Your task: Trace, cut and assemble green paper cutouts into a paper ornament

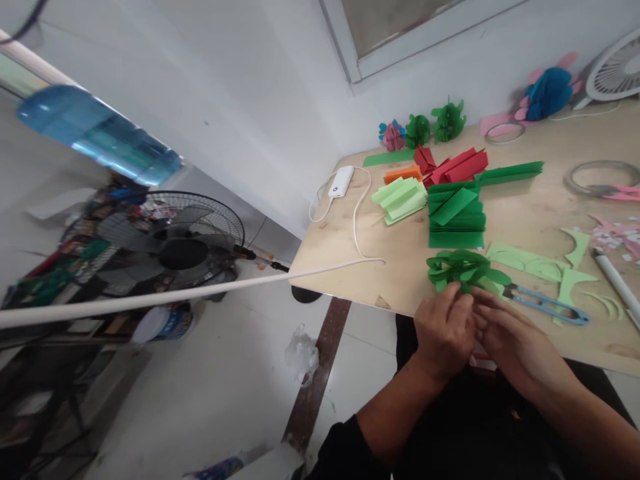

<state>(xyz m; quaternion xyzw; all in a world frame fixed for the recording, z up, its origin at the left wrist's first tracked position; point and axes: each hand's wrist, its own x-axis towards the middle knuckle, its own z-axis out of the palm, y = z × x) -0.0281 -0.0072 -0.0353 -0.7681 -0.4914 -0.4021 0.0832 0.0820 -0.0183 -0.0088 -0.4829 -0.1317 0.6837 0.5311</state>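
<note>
At the front edge of the table, a dark green paper craft [463, 267] with rounded, layered leaves is held between my two hands. My left hand [445, 330] pinches its near side, fingers bent. My right hand [515, 343] comes in from the other side with curled fingers that meet the left fingertips; the exact grip is partly hidden. Light green paper shows just under the craft. Blue thread snips [550, 303] lie beside my right hand. Beyond the craft sits a stack of pleated dark green paper [457, 220].
Pleated light green [400, 199] and red paper [457, 167] lie farther back. Finished paper balls [449, 121] line the wall. Light green offcuts [570, 280], a white pen-like tool [617, 283] and scissors [617, 192] lie right. A white cable [356, 220] crosses the left side.
</note>
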